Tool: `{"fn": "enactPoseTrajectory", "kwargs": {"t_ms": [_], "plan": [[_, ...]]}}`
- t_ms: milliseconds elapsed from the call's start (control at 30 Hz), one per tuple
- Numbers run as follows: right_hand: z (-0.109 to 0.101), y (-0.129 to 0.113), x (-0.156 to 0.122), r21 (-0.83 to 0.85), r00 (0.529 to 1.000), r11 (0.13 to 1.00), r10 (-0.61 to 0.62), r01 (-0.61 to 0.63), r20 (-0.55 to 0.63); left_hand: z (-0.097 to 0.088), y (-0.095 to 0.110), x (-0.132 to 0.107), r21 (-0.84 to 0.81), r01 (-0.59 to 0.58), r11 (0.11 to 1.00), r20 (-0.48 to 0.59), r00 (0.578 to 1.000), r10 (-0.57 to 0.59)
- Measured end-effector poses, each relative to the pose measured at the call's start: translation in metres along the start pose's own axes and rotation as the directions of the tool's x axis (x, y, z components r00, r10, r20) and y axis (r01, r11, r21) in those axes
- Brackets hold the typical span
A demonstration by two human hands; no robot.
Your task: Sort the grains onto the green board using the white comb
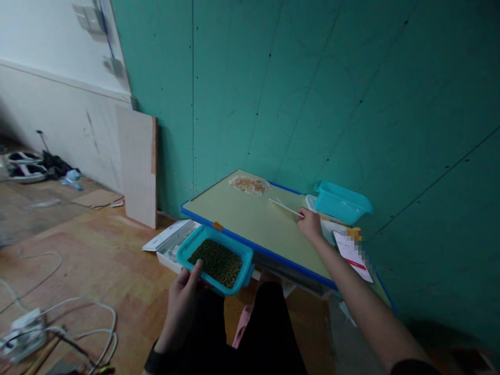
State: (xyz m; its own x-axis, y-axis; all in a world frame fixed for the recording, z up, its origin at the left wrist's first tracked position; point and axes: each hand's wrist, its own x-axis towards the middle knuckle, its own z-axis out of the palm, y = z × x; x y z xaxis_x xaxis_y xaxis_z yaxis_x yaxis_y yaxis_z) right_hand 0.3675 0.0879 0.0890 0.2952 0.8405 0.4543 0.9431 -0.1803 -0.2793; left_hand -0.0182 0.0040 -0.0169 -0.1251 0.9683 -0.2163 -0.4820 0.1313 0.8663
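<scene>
My left hand [185, 291] grips the near-left rim of a blue plastic container [249, 265], its thumb over the edge. Inside lie many small dark green beans [217, 262]. The container is held just off the front edge of the table [250, 214], over my lap. My right hand [310, 224] is closed on one end of a thin white strip [286, 207], which points left just above or on the tabletop. Whether it is a stick or a flat card seen edge-on, I cannot tell. Beyond its tip lies a spread of yellowish beans or grains [250, 185].
At the table's right end stand another blue container [342, 203] and a white sheet with a red band [353, 258]. A green wall [250, 94] rises behind the table. An opened white box [167, 255] sits below left; cables [89, 304] lie across the floor.
</scene>
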Motion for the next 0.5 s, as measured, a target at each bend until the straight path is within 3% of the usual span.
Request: {"fn": "enactPoseTrajectory", "kwargs": {"t_ms": [200,367,500], "plan": [[0.001,-0.003,0.015,-0.056,0.996,0.995,0.079,-0.081,-0.029,0.001,0.002,-0.001,-0.043,-0.006,0.999,-0.006,1.0,0.006],[0.009,-0.033,0.034,0.14,0.973,0.966,0.226,-0.216,-0.055,0.002,0.003,0.002,0.006,-0.017,1.0,0.026,1.0,0.017],[0.027,-0.073,0.057,0.349,0.933,0.88,0.357,-0.322,-0.04,0.002,0.005,0.006,0.068,-0.057,0.996,0.007,0.998,0.057]]}}
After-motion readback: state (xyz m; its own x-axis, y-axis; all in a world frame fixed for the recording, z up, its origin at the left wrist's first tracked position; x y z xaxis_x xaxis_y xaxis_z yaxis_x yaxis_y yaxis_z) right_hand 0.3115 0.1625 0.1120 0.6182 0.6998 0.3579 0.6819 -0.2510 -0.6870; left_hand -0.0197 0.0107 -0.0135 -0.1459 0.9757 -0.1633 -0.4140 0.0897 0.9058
